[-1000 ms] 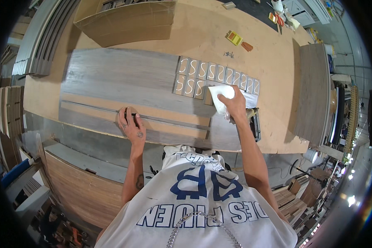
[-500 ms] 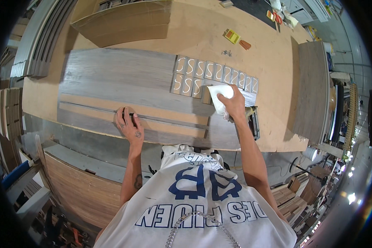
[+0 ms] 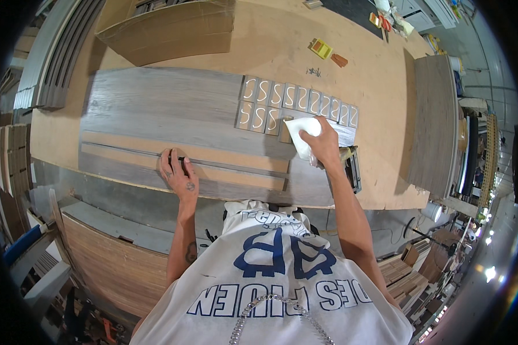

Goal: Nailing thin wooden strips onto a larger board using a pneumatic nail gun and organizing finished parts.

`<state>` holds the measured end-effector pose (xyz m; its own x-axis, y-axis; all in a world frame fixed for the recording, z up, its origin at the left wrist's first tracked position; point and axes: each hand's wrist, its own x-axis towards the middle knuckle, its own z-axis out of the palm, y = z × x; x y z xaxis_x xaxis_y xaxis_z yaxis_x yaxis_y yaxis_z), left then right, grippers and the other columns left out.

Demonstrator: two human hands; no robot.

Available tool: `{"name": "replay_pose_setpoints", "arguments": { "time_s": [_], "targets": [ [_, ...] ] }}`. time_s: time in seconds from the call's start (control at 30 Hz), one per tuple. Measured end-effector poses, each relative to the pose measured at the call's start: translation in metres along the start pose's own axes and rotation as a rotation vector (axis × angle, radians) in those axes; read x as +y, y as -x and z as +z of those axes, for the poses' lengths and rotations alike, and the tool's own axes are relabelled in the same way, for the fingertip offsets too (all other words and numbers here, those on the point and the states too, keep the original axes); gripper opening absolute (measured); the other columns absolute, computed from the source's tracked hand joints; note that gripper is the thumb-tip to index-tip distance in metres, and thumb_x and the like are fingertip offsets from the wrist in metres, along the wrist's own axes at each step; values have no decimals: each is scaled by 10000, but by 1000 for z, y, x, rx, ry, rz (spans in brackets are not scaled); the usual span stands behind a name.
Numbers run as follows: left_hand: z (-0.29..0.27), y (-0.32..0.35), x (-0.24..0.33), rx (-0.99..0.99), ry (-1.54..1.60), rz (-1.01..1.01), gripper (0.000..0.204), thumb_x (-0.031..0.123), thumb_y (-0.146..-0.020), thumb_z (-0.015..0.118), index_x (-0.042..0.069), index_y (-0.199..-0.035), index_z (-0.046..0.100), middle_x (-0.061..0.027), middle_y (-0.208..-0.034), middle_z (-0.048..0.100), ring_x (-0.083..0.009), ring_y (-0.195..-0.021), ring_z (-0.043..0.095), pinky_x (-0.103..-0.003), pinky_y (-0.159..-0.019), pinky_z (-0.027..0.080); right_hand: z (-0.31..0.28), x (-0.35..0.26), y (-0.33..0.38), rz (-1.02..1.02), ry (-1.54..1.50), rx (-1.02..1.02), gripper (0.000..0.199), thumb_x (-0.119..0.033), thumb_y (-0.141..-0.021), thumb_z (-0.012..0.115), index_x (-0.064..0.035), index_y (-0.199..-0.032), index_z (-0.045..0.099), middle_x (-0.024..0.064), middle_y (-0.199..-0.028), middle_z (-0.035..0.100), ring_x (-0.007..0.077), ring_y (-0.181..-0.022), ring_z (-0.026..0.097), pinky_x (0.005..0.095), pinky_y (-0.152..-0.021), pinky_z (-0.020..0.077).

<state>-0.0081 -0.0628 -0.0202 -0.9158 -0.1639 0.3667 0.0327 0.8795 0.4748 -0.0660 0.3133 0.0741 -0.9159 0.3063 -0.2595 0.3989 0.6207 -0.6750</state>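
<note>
Currently, the right hand [image 3: 324,141] grips a soft white plastic bag [image 3: 299,135] right of the frame's centre, its fingers and thumb squeezed around the bag's upper part. The bag's narrow end points left, just by a plain brownish-grey block [image 3: 285,132] in the lower of two rows of small grey rectangular blocks [image 3: 276,95], most bearing white S-shaped lines. At centre left, the left hand [image 3: 179,173] lies with its fingers slightly spread over a long thin grey strip [image 3: 236,167] (a small black piece shows by the fingertips, though whether they pinch it cannot be told). Beneath both hands stretches a wide grey wood-grain board [image 3: 155,100]. A brown cardboard box [image 3: 172,41] stands at the upper left, while a small yellow packet [image 3: 321,49] lies toward the upper right.
</note>
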Motion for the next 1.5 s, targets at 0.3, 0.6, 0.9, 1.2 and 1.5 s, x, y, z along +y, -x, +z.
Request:
{"name": "replay_pose_setpoints", "arguments": {
  "time_s": [0.3,0.6,0.9,1.2,1.5],
  "targets": [
    [0,0,-1,-6,-5,-8,380,181,-991,578,-28,-1307,560,-220,-1387,477,-426,-1303,420,-542,-1080,346,-6,2,2,5,33,38,479,-251,-751,791,-4,-1134,645,201,-947,728,324,-881,713,391,-803,545],
    [-1,0,1,-4,-6,-15,377,186,-996,577,-27,-1306,564,-216,-1394,474,-418,-1305,422,-536,-1081,344,-12,5,11,27,39,-1,472,-252,-753,791,-4,-1126,641,207,-961,727,326,-890,717,391,-803,548],
    [0,1,0,20,-25,11,374,184,-993,581,-19,-1307,562,-202,-1393,474,-407,-1300,428,-527,-1070,355,-6,4,28,-12,16,-51,460,-251,-755,788,-5,-1117,645,223,-995,715,351,-933,709,404,-826,545],
    [2,1,-1,12,-19,6,371,182,-993,583,-17,-1304,557,-192,-1394,473,-397,-1299,428,-528,-1072,347,0,10,35,-73,86,-71,449,-250,-748,790,-12,-1103,654,226,-988,709,368,-931,699,419,-827,541],
    [2,1,-4,12,-10,10,368,182,-992,583,-22,-1298,568,-198,-1394,475,-400,-1304,426,-525,-1076,346,-7,21,29,-54,74,-24,482,-260,-731,795,-10,-1117,652,239,-1002,704,381,-953,689,426,-852,535]
  ]
}}
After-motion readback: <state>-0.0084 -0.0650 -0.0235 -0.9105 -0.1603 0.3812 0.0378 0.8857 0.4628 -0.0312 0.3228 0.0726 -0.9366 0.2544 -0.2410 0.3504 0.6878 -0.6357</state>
